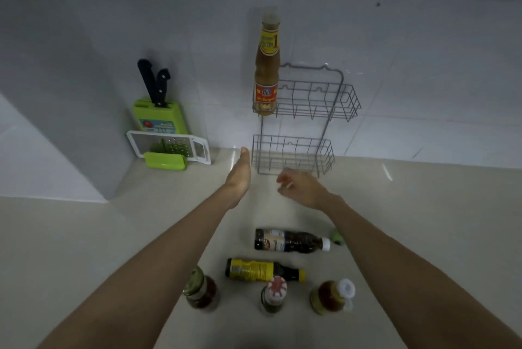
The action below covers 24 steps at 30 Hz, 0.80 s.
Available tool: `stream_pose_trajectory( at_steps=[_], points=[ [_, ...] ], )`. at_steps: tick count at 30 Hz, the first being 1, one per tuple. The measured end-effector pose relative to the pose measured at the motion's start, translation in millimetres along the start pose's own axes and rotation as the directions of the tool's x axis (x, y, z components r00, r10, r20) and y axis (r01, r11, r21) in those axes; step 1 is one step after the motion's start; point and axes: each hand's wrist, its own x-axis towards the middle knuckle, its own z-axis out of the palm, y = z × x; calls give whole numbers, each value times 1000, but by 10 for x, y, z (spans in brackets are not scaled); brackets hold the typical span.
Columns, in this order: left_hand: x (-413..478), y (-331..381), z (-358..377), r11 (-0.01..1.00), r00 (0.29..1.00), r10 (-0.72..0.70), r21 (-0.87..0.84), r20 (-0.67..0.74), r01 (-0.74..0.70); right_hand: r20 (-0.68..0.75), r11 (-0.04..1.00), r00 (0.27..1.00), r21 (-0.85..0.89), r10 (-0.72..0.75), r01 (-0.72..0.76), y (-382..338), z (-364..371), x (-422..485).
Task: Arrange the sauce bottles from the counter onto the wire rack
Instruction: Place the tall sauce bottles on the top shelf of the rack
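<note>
A two-tier wire rack (336,100) hangs on the tiled wall. One tall orange sauce bottle (267,66) stands at the left end of its upper basket; the lower basket (324,156) holds nothing. My left hand (238,179) is flat and empty, just left of the lower basket. My right hand (302,187) hovers in front of that basket, fingers apart, holding nothing. On the counter, a dark bottle with a white cap (291,240) and a yellow-labelled bottle (262,269) lie on their sides. Three more bottles stand upright nearer me: one at the left (200,289), one with a red-white cap (274,293), one amber (333,296).
A green knife block with two black-handled knives (159,111) stands in the left corner, with a white and green grater (169,148) leaning before it. A small green object (337,236) lies beside the dark bottle. The beige counter (423,207) runs right along the wall.
</note>
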Motion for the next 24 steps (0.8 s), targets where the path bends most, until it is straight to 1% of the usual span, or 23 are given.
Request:
stream_pose_trajectory(
  at_steps=[1, 2, 3, 4, 5, 6, 10, 13, 15, 17, 18, 19, 20, 21, 22, 23, 24],
  points=[
    [-42, -78, 8, 999, 999, -28, 23, 19, 28, 197, 995, 978, -81, 68, -53, 95, 90, -69],
    [-75, -145, 9, 998, 998, -54, 38, 35, 52, 336, 978, 929, -183, 154, -96, 169, 175, -121],
    [-100, -205, 5, 996, 996, -75, 48, 45, 73, 429, 948, 872, -300, 237, -110, 234, 263, -172],
    [-121, -251, -3, 995, 995, -91, 53, 51, 88, 493, 910, 819, -407, 295, -83, 280, 345, -220],
    [-138, -286, -16, 994, 993, -102, 53, 56, 99, 537, 874, 781, -485, 319, -24, 317, 420, -253],
    [-152, -308, -32, 993, 992, -110, 49, 61, 107, 561, 848, 768, -528, 310, 44, 336, 477, -278],
    [-159, -331, -109, 993, 991, -117, 33, 62, 115, 536, 778, 822, -594, 195, 203, 324, 511, -299],
    [-116, -361, -154, 992, 992, -120, 32, 35, 118, 441, 734, 897, -619, 29, 280, 312, 545, -217],
    [-70, -386, -169, 992, 992, -122, 33, 25, 122, 364, 726, 927, -613, -91, 312, 323, 602, -147],
    [-32, -407, -172, 991, 991, -133, 39, 25, 132, 357, 769, 929, -564, -102, 301, 337, 646, -96],
    [-18, -418, -172, 989, 990, -140, 42, 27, 138, 324, 818, 943, -519, -80, 247, 344, 679, -79],
    [-3, -429, -173, 989, 989, -146, 42, 29, 145, 231, 881, 973, -454, -29, 134, 339, 709, -70],
    [14, -435, -173, 988, 988, -151, 40, 30, 150, 74, 935, 994, -351, 78, -47, 322, 732, -61],
    [30, -439, -173, 987, 988, -154, 39, 31, 153, -101, 944, 965, -204, 243, -259, 280, 723, -54],
    [42, -437, -171, 987, 987, -156, 40, 32, 155, -191, 891, 877, -28, 440, -453, 233, 693, -52],
    [53, -434, -168, 986, 987, -160, 42, 31, 159, -150, 786, 772, 153, 618, -599, 193, 660, -51],
    [66, -429, -172, 985, 986, -166, 43, 29, 164, 16, 645, 680, 299, 733, -703, 154, 648, -54]
  ],
)
